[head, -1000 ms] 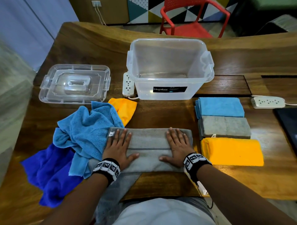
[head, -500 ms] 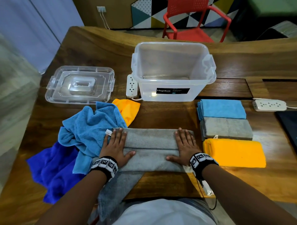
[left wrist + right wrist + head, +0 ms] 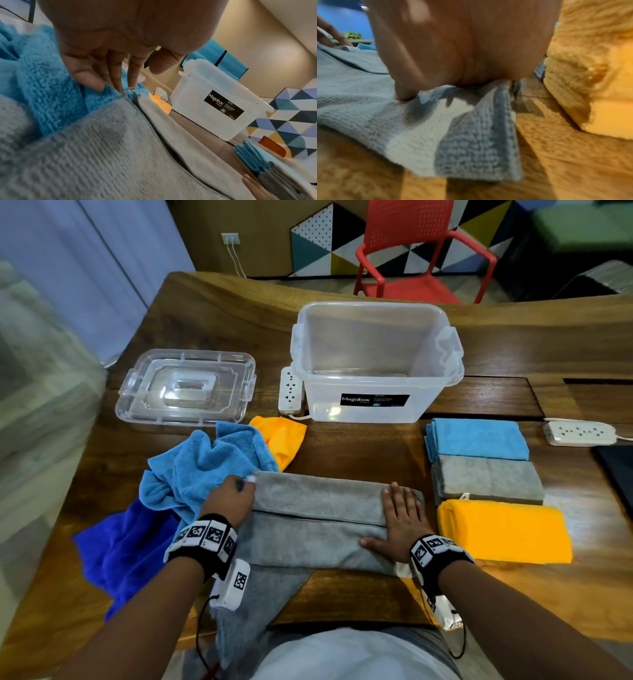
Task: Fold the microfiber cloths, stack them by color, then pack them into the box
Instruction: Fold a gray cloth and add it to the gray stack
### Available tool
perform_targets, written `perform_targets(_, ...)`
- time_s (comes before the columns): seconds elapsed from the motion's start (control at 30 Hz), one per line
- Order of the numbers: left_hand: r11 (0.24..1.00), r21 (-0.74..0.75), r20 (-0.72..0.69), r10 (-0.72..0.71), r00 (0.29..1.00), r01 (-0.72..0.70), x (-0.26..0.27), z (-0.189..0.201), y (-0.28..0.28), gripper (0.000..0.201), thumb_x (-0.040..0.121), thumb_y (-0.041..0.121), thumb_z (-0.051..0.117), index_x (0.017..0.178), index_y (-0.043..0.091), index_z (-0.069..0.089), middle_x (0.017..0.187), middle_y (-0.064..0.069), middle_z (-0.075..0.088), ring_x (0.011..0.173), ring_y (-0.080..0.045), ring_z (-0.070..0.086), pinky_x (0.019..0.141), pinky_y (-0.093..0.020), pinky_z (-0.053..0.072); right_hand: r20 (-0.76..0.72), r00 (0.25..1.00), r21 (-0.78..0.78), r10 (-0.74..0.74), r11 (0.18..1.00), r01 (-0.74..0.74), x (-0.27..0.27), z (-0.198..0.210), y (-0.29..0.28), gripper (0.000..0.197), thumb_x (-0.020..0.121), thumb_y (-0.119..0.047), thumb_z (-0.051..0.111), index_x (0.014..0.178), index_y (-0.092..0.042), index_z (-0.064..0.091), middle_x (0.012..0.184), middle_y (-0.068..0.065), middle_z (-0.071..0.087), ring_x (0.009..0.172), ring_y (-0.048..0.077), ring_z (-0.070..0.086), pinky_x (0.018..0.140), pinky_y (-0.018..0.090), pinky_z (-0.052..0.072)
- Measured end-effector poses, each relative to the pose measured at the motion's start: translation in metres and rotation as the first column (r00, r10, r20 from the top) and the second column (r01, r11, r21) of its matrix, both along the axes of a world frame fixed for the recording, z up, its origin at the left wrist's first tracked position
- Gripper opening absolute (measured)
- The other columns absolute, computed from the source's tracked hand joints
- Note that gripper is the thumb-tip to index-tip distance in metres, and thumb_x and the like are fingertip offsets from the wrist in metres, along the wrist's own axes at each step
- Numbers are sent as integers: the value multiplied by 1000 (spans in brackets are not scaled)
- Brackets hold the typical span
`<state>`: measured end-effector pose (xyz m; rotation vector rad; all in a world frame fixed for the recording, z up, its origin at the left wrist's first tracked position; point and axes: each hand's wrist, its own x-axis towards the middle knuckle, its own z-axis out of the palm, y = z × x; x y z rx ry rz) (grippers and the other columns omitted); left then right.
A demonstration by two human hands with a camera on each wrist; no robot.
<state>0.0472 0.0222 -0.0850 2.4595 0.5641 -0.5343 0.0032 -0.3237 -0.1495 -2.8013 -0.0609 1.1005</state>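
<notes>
Surface (image 3: 376, 453): wooden, carries everything. Box (image 3: 376, 364) sits toward the far edge, lid off, nothing packed yet. Lid (image 3: 186, 386) to its left. Three folded stacks near the right edge: light blue (image 3: 476, 440), grey (image 3: 486, 479), orange (image 3: 503, 530). Unfolded pile toward the left edge: light blue cloth (image 3: 205, 470), dark blue cloth (image 3: 126, 546), orange cloth (image 3: 282, 436).

Step in hand: folding the grey cloth (image 3: 318, 518), a long strip at the near edge, centre. Right hand (image 3: 402, 517) lies flat, fingers straight, pressing its right end. Left hand (image 3: 229, 503) curls its grip at the far-left corner; looks like a pinch on that corner.

Next move, likely: carry the left end over to the right, edges aligned, then onto the grey stack.

Hard to tell: left thumb contact; right fingers hidden in the wrist view; part of a grey cloth hangs off the near edge.
</notes>
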Motion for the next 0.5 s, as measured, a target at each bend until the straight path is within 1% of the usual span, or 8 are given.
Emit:
perform_targets(0.07, 997, 62, -47, -31, 998, 34, 4, 0, -2, 68, 93, 66, 35, 133, 13, 50, 128, -16, 58, 119, -35, 53, 98, -42, 41, 12, 1000, 3, -6, 1000, 6, -2, -2, -1, 127, 64, -100, 27, 140, -24, -41, 146, 2, -49, 146, 30, -32, 120, 47, -16)
perform_targets(0.13, 974, 178, -110, -118, 987, 137, 9, -4, -4, 72, 91, 70, 35, 122, 10, 57, 119, -15, 63, 109, -33, 58, 90, -40, 45, 16, 1000, 5, -9, 1000, 9, -3, -2, 0, 129, 64, -100, 27, 144, -23, -39, 145, 2, -49, 146, 30, -32, 120, 47, -16)
perform_targets(0.2, 946, 241, -153, -183, 971, 216, 14, -9, -7, 63, 92, 65, 40, 109, 9, 63, 109, -15, 67, 99, -32, 61, 84, -39, 48, 16, 1000, -6, -9, 1000, 9, -4, -1, 1, 132, 59, -101, 22, 149, -21, -34, 145, 3, -48, 146, 30, -31, 119, 47, -15)
perform_targets(0.23, 938, 246, -168, -206, 964, 243, 15, -10, -9, 59, 93, 62, 41, 107, 10, 64, 107, -14, 67, 98, -32, 61, 83, -38, 48, 19, 1000, -10, -11, 1000, 11, -4, 0, 1, 133, 56, -101, 17, 150, -21, -32, 146, 3, -48, 146, 30, -31, 119, 47, -15)
perform_targets(0.3, 928, 243, -192, -239, 952, 283, 16, -12, -15, 54, 94, 57, 42, 108, 10, 64, 109, -14, 67, 100, -32, 61, 82, -37, 47, 23, 1000, -12, -20, 1000, 20, -6, 0, 0, 135, 51, -102, 13, 150, -20, -32, 147, 4, -47, 146, 30, -31, 119, 47, -15)
perform_targets(0.37, 923, 232, -225, -256, 940, 306, 14, -12, -20, 53, 97, 53, 40, 114, 9, 63, 115, -15, 65, 104, -31, 60, 84, -35, 45, 29, 999, -11, -28, 1000, 29, -8, -1, -1, 135, 52, -102, 13, 150, -20, -31, 147, 4, -47, 147, 31, -31, 119, 47, -16)
perform_targets(0.43, 925, 214, -246, -260, 934, 314, 12, -12, -21, 52, 99, 49, 37, 121, 8, 60, 122, -16, 62, 111, -33, 58, 89, -36, 43, 36, 999, -10, -35, 999, 36, -9, -2, -1, 135, 53, -101, 15, 150, -20, -31, 150, 4, -46, 147, 31, -31, 118, 47, -16)
perform_targets(0.5, 931, 195, -223, -264, 938, 308, 12, -15, -23, 47, 100, 43, 35, 125, 8, 55, 127, -18, 59, 115, -35, 56, 96, -39, 44, 48, 998, -19, -35, 999, 36, -9, -3, 0, 135, 52, -101, 14, 151, -20, -31, 155, 6, -42, 147, 32, -31, 118, 47, -16)
